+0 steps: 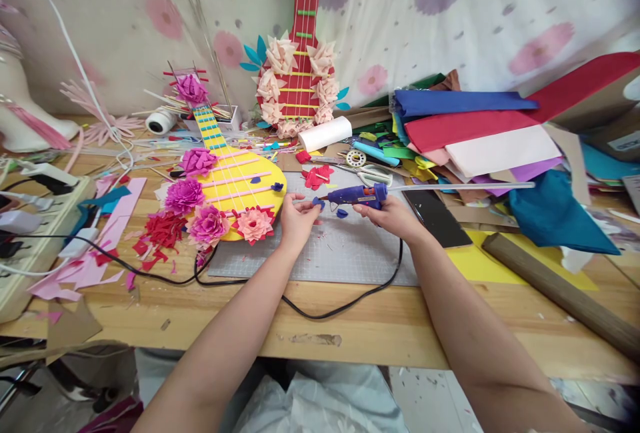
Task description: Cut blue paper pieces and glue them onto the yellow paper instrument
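My right hand (393, 214) is closed around a blue glue gun (356, 196) with a long clear glue stick (460, 186) sticking out to the right. Its nozzle points left at a small blue paper piece (317, 202) pinched in the fingers of my left hand (296, 218). Both hands hover over a grey cutting mat (340, 253). Just left of my left hand lies a yellow paper guitar (233, 183) decorated with pink and purple paper flowers. Another small blue piece (342, 213) lies on the mat under the gun.
A red paper guitar (300, 60) with cream flowers leans against the back wall. Stacked coloured paper sheets (470, 133) fill the right side, with scissors (370, 172) and a white roll (325, 133) nearby. A power strip (45, 220) and black cable (300, 303) lie left and front. A wooden stick (560, 293) lies right.
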A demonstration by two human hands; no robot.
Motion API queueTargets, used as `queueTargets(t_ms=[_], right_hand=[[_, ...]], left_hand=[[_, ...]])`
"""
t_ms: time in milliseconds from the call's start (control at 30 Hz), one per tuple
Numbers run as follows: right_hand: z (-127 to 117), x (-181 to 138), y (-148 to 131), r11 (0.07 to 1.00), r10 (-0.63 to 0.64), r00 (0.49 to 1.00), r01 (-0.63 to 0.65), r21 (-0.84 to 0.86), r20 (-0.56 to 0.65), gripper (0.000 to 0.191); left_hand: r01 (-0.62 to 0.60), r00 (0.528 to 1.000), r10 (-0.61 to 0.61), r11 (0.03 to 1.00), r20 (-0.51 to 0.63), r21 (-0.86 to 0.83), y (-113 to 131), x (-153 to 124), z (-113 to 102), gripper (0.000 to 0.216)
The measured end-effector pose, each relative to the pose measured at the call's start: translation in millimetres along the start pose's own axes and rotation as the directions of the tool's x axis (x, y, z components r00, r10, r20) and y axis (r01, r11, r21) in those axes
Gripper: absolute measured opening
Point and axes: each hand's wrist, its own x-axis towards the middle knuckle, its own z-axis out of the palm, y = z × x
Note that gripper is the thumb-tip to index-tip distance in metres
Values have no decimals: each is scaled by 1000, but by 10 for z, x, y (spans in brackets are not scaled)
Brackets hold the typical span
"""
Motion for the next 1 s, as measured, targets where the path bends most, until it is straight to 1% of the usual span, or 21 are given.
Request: queueTargets(t_ms=[233,467,633,733,800,867,933,1000], right_hand=[[10,8,30,1000,-1,1000,1,-3,0,30],[11,16,39,1000,-1,1000,1,1,-16,29],[23,29,108,999,12,999,-11,40,-45,36],[32,50,175,993,59,995,-51,104,-84,42],[25,74,229,986,96,987,-77,145,-128,44],[3,111,299,985,127,967,-96,145,-223,45],[-31,160,384,984,173,915,-150,91,-364,47],[-67,211,469,969,223,848,-248,12,-481,50]], left_hand=[[-3,1000,2,1000,18,18,-10,0,-2,47],[-24,999,22,997,34,79,10,-29,8,45],[-53,998,49,993,43,107,0,-37,12,43],[-57,997,52,993,53,106,-6,-37,13,42],[-45,997,40,995,60,85,-3,-37,10,42],[-23,998,20,998,60,55,4,-37,4,43],[2,998,-3,1000,56,24,13,-36,-3,43],[30,998,-30,1000,56,3,24,-37,-10,41]])
